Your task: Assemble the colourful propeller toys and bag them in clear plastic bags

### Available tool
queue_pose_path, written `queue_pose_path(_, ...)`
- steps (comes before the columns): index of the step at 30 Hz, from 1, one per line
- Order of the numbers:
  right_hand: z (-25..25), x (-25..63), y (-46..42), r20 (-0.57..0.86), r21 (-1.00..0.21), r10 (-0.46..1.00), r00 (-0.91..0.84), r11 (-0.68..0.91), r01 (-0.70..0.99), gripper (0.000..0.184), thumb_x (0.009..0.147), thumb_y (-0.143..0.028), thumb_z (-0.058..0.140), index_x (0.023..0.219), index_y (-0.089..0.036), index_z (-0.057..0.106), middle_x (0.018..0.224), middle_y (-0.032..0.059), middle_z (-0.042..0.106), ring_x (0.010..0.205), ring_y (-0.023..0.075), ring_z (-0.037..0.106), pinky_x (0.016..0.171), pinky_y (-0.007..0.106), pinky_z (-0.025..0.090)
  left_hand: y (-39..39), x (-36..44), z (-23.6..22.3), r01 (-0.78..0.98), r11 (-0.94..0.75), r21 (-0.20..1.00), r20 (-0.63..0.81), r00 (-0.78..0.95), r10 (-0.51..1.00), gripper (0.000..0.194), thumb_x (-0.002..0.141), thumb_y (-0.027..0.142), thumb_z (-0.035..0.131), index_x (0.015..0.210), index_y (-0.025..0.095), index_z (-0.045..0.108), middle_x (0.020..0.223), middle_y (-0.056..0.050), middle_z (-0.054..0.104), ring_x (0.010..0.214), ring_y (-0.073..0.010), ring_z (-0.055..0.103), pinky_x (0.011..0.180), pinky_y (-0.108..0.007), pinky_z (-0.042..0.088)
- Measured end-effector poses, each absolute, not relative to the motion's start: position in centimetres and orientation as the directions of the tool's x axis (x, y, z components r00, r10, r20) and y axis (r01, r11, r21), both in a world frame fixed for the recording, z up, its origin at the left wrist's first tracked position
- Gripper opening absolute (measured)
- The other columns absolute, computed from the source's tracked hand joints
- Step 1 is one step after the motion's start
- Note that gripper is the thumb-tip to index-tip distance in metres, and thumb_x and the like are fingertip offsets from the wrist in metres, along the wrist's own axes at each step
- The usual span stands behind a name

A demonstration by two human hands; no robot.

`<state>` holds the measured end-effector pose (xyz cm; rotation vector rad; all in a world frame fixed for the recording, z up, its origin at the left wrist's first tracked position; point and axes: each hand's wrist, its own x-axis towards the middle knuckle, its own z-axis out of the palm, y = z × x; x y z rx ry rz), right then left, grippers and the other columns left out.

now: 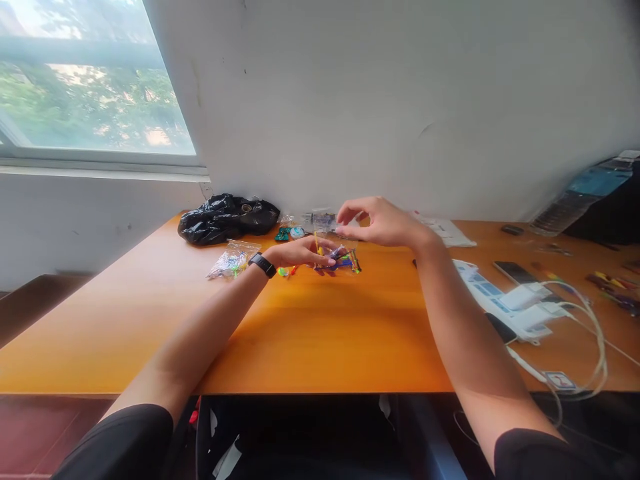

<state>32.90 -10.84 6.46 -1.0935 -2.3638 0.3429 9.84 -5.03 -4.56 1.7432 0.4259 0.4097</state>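
Observation:
My left hand (299, 253), with a black watch on its wrist, rests on the orange table (310, 333) with fingers closed on a clear plastic bag of small colourful sticks (341, 259). My right hand (380, 222) hovers just above and behind that bag, fingers curled in a loose pinch near small clear packets (320, 219) by the wall. Whether it holds anything is unclear.
A crumpled black plastic bag (227, 217) lies at the back left. Another clear bag of colourful pieces (233, 260) sits left of my left wrist. To the right are papers (445, 230), a phone (515, 272), white chargers with cables (530, 310) and a water bottle (580, 197).

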Motion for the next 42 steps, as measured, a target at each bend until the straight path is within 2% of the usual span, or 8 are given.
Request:
queue_pose_path(6, 6.1, 34.1, -9.8, 0.067, -0.528, 0.718, -0.693, 0.615, 0.586, 0.027, 0.089, -0.045, 0.072, 0.089, -0.019, 0.074, 0.084, 0.0047, 0.074, 0.078, 0.0185, 0.064, 0.066, 0.029, 0.044, -4.6, 9.4, -4.1, 0.073, -0.325, 0.943, 0.052, 0.932, 0.359, 0.051, 0.090, 0.048, 0.083, 0.131, 0.017, 0.076, 0.120, -0.017, 0.078, 0.101, -0.0249, 0.076, 0.090, -0.036, 0.058)
queue_pose_path(10, 5.7, 34.2, -9.2, -0.131, -0.644, 0.560, -0.818, 0.579, 0.500, 0.032, 0.093, -0.048, 0.071, 0.100, -0.017, 0.076, 0.093, 0.0064, 0.075, 0.081, 0.0174, 0.065, 0.069, 0.029, 0.047, -4.0, 8.3, -3.7, 0.049, -0.290, 0.956, 0.079, 0.907, 0.414, 0.066, 0.087, 0.064, 0.080, 0.135, 0.019, 0.073, 0.135, -0.018, 0.072, 0.119, -0.0295, 0.070, 0.099, -0.038, 0.055)
queue_pose_path(15, 4.3, 33.9, -7.7, -0.170, -0.736, 0.476, -0.863, 0.520, 0.432, 0.040, 0.091, -0.053, 0.075, 0.104, -0.016, 0.075, 0.102, 0.0084, 0.076, 0.086, 0.0168, 0.066, 0.076, 0.029, 0.050, -2.9, 5.9, -2.7, 0.183, -0.185, 0.965, -0.033, 0.791, 0.612, 0.094, 0.092, 0.093, 0.034, 0.131, 0.016, 0.072, 0.131, -0.019, 0.073, 0.115, -0.0287, 0.070, 0.095, -0.036, 0.055)
queue_pose_path(20, 2.3, 32.8, -6.9, -0.467, -0.673, 0.344, -0.815, 0.460, 0.579, 0.052, 0.077, -0.062, 0.086, 0.101, -0.016, 0.076, 0.101, 0.0077, 0.077, 0.094, 0.0205, 0.071, 0.083, 0.030, 0.054, -1.7, 3.8, -2.2, 0.711, -0.330, 0.621, -0.314, 0.612, 0.726, 0.062, 0.082, 0.074, 0.072, 0.098, 0.014, 0.077, 0.101, -0.013, 0.079, 0.083, -0.0210, 0.071, 0.074, -0.028, 0.055)
queue_pose_path(22, 1.5, 32.0, -7.0, -0.600, -0.608, 0.319, -0.734, 0.414, 0.677, 0.059, 0.070, -0.064, 0.090, 0.102, -0.017, 0.076, 0.103, 0.0079, 0.077, 0.094, 0.0225, 0.073, 0.081, 0.031, 0.056, -1.3, 3.4, -2.6, 0.819, -0.318, 0.478, -0.474, 0.545, 0.691, 0.053, 0.072, 0.065, 0.085, 0.091, 0.016, 0.078, 0.093, -0.011, 0.079, 0.076, -0.0201, 0.071, 0.069, -0.027, 0.054)
queue_pose_path(25, 0.7, 31.0, -7.3, -0.708, -0.509, 0.342, -0.618, 0.360, 0.782, 0.069, 0.062, -0.069, 0.092, 0.105, -0.018, 0.075, 0.108, 0.0081, 0.077, 0.082, 0.0218, 0.076, 0.075, 0.031, 0.057, -1.0, 3.5, -3.5, 0.849, -0.293, 0.440, -0.587, 0.519, 0.622, 0.047, 0.062, 0.053, 0.091, 0.091, 0.019, 0.079, 0.089, -0.009, 0.079, 0.077, -0.0216, 0.073, 0.069, -0.028, 0.056)
queue_pose_path(34, 0.8, 31.2, -6.7, -0.454, -0.467, 0.622, -0.638, 0.443, 0.765, 0.061, 0.085, -0.073, 0.072, 0.116, -0.021, 0.072, 0.114, 0.0098, 0.076, 0.070, 0.0161, 0.073, 0.062, 0.027, 0.050, -0.6, 2.7, -3.9, 0.781, -0.339, 0.525, -0.430, 0.587, 0.686, 0.026, 0.066, 0.030, 0.081, 0.070, 0.019, 0.057, 0.068, -0.002, 0.071, 0.071, -0.0191, 0.069, 0.066, -0.027, 0.050)
queue_pose_path(42, 0.4, 31.2, -6.5, -0.455, -0.462, 0.611, -0.648, 0.460, 0.758, 0.055, 0.088, -0.066, 0.071, 0.123, -0.023, 0.070, 0.115, 0.0095, 0.077, 0.083, 0.0196, 0.074, 0.060, 0.025, 0.048, 0.0, 3.7, -5.1, 0.807, -0.453, 0.379, -0.203, 0.551, 0.810, 0.033, 0.087, 0.050, 0.063, 0.089, 0.017, 0.072, 0.087, -0.006, 0.073, 0.073, -0.0169, 0.061, 0.063, -0.025, 0.042)
